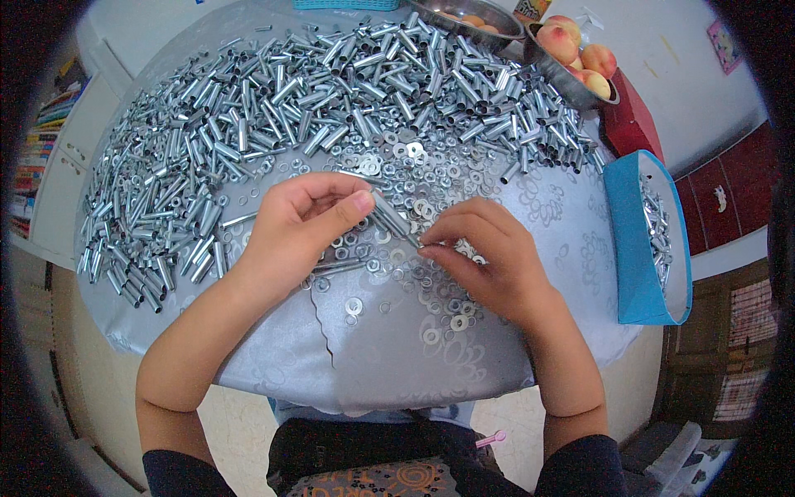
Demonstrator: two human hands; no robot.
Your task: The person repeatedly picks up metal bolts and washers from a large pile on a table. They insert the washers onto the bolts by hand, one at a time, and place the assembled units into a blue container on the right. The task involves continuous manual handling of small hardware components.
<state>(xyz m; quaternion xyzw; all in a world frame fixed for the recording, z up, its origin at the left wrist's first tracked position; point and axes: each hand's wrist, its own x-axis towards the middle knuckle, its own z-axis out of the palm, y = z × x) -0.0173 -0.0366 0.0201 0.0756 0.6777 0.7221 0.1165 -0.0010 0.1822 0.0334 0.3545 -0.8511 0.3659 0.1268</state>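
Observation:
Over the middle of the table, my left hand (pixel 308 217) is closed, thumb and fingers pinching the upper end of a shiny metal tube (pixel 389 215). The tube slants down to the right. At its lower end my right hand (pixel 489 257) is closed too, its thumb and fingertips drawn together against the tip. Whether a small part sits between those fingertips is hidden. Beneath and around both hands lie loose washers (pixel 431 336) and hex nuts (pixel 373 265). A few thin metal rods (pixel 341 267) rest under my left wrist.
A large heap of metal tubes (pixel 331 83) spreads across the far and left table. At the right edge stands a blue fabric bin (pixel 633 257) holding small metal parts. Behind it are a red box (pixel 631 116), a steel bowl (pixel 596 98) of peaches and another steel bowl (pixel 505 37).

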